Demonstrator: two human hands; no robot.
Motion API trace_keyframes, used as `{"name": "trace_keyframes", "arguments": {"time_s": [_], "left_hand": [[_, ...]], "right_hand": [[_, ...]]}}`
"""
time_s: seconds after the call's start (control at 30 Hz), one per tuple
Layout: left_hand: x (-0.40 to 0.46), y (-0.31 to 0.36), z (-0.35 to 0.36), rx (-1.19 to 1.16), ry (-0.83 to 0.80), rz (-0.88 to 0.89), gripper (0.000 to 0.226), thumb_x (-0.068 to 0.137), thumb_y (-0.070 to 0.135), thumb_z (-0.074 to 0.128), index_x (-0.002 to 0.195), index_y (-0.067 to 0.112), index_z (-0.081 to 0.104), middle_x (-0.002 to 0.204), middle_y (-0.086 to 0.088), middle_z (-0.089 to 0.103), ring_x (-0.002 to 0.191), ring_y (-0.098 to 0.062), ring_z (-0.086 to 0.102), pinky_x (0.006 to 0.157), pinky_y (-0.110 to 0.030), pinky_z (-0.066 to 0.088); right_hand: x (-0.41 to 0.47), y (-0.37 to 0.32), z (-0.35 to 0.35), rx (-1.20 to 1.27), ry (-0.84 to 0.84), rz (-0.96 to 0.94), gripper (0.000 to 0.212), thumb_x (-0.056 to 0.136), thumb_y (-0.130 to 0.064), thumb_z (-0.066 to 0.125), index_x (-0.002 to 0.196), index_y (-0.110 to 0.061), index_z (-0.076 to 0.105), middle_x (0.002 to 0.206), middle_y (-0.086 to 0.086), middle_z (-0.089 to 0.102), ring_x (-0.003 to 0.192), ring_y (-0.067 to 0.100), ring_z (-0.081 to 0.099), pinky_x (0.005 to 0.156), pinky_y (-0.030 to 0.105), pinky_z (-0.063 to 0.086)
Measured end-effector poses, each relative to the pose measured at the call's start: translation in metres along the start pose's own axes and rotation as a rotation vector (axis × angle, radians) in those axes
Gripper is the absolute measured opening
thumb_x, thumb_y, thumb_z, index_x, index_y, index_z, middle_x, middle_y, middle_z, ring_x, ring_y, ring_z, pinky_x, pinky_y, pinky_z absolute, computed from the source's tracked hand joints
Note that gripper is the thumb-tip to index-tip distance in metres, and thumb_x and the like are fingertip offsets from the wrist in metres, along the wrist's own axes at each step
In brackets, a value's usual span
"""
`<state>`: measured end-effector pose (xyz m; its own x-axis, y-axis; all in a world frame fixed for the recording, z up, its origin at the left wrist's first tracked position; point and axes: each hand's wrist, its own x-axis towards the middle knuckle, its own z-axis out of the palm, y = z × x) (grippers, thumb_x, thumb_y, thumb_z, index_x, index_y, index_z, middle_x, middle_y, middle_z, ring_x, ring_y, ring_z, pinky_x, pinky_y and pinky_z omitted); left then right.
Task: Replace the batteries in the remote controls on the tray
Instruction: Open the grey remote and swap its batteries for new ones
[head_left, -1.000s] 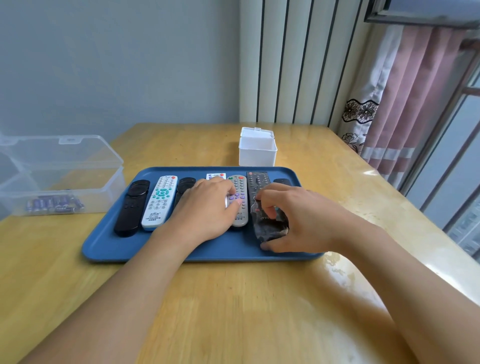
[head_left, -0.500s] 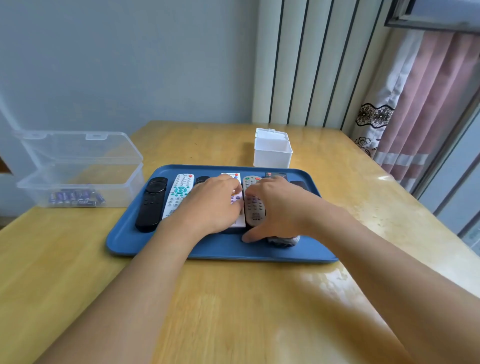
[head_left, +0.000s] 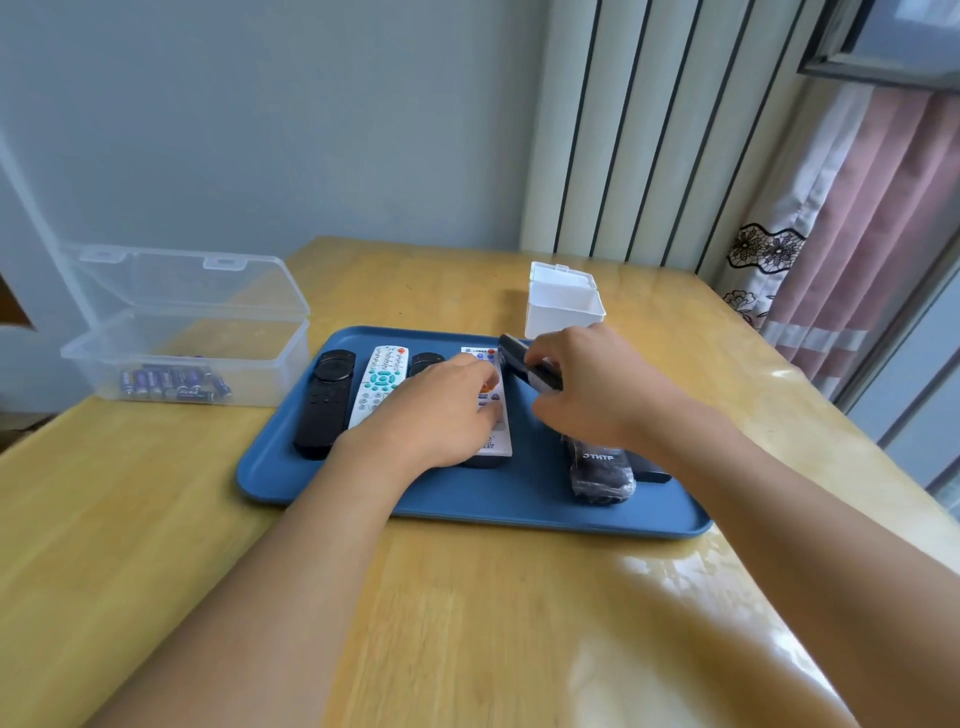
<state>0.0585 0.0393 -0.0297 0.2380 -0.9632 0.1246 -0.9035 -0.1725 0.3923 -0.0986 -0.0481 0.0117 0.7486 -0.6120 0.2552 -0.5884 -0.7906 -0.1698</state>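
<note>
A blue tray (head_left: 467, 512) on the wooden table holds several remote controls. From the left lie a long black remote (head_left: 324, 405), a white remote with teal buttons (head_left: 382, 376) and a small black one (head_left: 426, 358) mostly hidden. My left hand (head_left: 441, 410) rests flat on a white remote (head_left: 496, 436) at the tray's middle. My right hand (head_left: 597, 395) grips a grey remote (head_left: 530, 366), held tilted above the tray with its dark side showing. Below that hand lies a plastic-wrapped black remote (head_left: 600, 470), with another black remote (head_left: 649, 470) beside it.
An open clear plastic box (head_left: 208, 332) with several purple batteries (head_left: 174, 387) stands left of the tray. A small open white box (head_left: 563, 306) stands just behind the tray. Curtains and a window frame are at the right; the wall is close behind the table.
My right hand has taken the grey remote and raised it off the tray, tilting it on edge. My left hand stays on the white remote.
</note>
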Motion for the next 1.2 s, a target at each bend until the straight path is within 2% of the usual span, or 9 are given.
{"name": "trace_keyframes", "arguments": {"time_s": [0.17, 0.3, 0.4, 0.5, 0.67, 0.77, 0.87, 1.07, 1.2], "left_hand": [[0.000, -0.002, 0.001, 0.005, -0.001, -0.006, 0.036, 0.103, 0.035, 0.050, 0.137, 0.023, 0.054, 0.145, 0.007, 0.048, 0.127, -0.022, 0.051, 0.103, -0.043, 0.044], [0.002, -0.002, 0.003, 0.021, 0.068, 0.009, 0.031, 0.104, 0.031, 0.048, 0.131, 0.021, 0.058, 0.137, 0.004, 0.054, 0.124, -0.024, 0.053, 0.102, -0.044, 0.045], [0.002, 0.016, -0.007, -0.442, 0.362, -0.095, 0.029, 0.104, 0.038, 0.042, 0.105, 0.021, 0.066, 0.105, -0.005, 0.068, 0.106, -0.033, 0.063, 0.092, -0.045, 0.051], [-0.007, 0.036, -0.027, -1.308, 0.095, -0.235, 0.057, 0.103, 0.061, 0.032, 0.106, 0.017, 0.069, 0.108, -0.013, 0.074, 0.098, -0.041, 0.072, 0.075, -0.046, 0.062], [-0.027, 0.049, -0.031, -1.425, -0.480, -0.057, 0.052, 0.094, 0.043, 0.048, 0.128, 0.008, 0.066, 0.120, -0.028, 0.070, 0.075, -0.030, 0.074, 0.052, -0.028, 0.058], [-0.026, 0.047, -0.028, -1.356, -0.487, -0.024, 0.040, 0.094, 0.026, 0.052, 0.130, 0.011, 0.064, 0.121, -0.025, 0.070, 0.078, -0.026, 0.074, 0.057, -0.027, 0.059], [-0.027, 0.049, -0.023, -1.281, -0.482, -0.019, 0.035, 0.098, 0.015, 0.051, 0.130, 0.007, 0.061, 0.118, -0.024, 0.072, 0.078, -0.027, 0.073, 0.058, -0.029, 0.059], [-0.022, 0.063, -0.012, -1.373, -0.389, 0.009, 0.038, 0.104, 0.018, 0.031, 0.128, 0.000, 0.053, 0.087, -0.021, 0.058, 0.057, -0.028, 0.053, 0.050, -0.032, 0.048], [-0.021, 0.064, -0.006, -1.238, -0.281, -0.006, 0.043, 0.105, 0.023, 0.024, 0.130, 0.004, 0.054, 0.086, -0.020, 0.057, 0.055, -0.028, 0.050, 0.047, -0.031, 0.045]], "right_hand": [[-0.006, 0.019, 0.008, 0.389, 0.217, 0.248, 0.018, 0.081, -0.018, 0.072, 0.099, -0.017, 0.076, 0.086, 0.003, 0.075, 0.063, 0.015, 0.064, 0.055, 0.024, 0.050], [-0.017, 0.035, -0.011, 1.208, 0.261, 0.517, 0.020, 0.088, -0.002, 0.059, 0.094, -0.012, 0.076, 0.088, 0.008, 0.066, 0.072, 0.019, 0.060, 0.065, 0.034, 0.061], [-0.033, 0.043, -0.024, 1.547, 0.110, 0.459, 0.025, 0.092, -0.002, 0.053, 0.098, -0.009, 0.077, 0.104, 0.012, 0.052, 0.084, 0.024, 0.055, 0.060, 0.030, 0.054], [-0.042, 0.045, -0.028, 1.551, -0.018, 0.332, 0.022, 0.094, -0.006, 0.055, 0.097, -0.012, 0.076, 0.092, 0.006, 0.060, 0.074, 0.016, 0.058, 0.061, 0.026, 0.053], [-0.038, 0.042, -0.019, 1.566, 0.103, 0.305, 0.043, 0.067, -0.018, 0.080, 0.107, -0.005, 0.067, 0.087, 0.006, 0.071, 0.071, 0.015, 0.068, 0.060, 0.022, 0.054], [-0.036, 0.044, -0.010, 1.417, 0.351, 0.400, 0.067, 0.050, -0.029, 0.093, 0.109, -0.010, 0.068, 0.099, 0.007, 0.072, 0.076, 0.015, 0.071, 0.067, 0.028, 0.057], [-0.037, 0.038, -0.005, 1.200, 0.458, 0.372, 0.054, 0.063, -0.024, 0.093, 0.111, -0.016, 0.070, 0.103, 0.004, 0.073, 0.075, 0.007, 0.068, 0.068, 0.023, 0.056], [-0.039, 0.037, -0.010, 0.985, 0.234, 0.123, 0.085, 0.065, -0.022, 0.092, 0.140, -0.009, 0.054, 0.120, -0.004, 0.069, 0.107, 0.002, 0.068, 0.100, 0.033, 0.053], [-0.042, 0.037, -0.015, 0.692, 0.217, 0.078, 0.094, 0.061, -0.040, 0.092, 0.142, -0.012, 0.054, 0.120, -0.009, 0.068, 0.112, -0.003, 0.062, 0.098, 0.032, 0.054]]}}
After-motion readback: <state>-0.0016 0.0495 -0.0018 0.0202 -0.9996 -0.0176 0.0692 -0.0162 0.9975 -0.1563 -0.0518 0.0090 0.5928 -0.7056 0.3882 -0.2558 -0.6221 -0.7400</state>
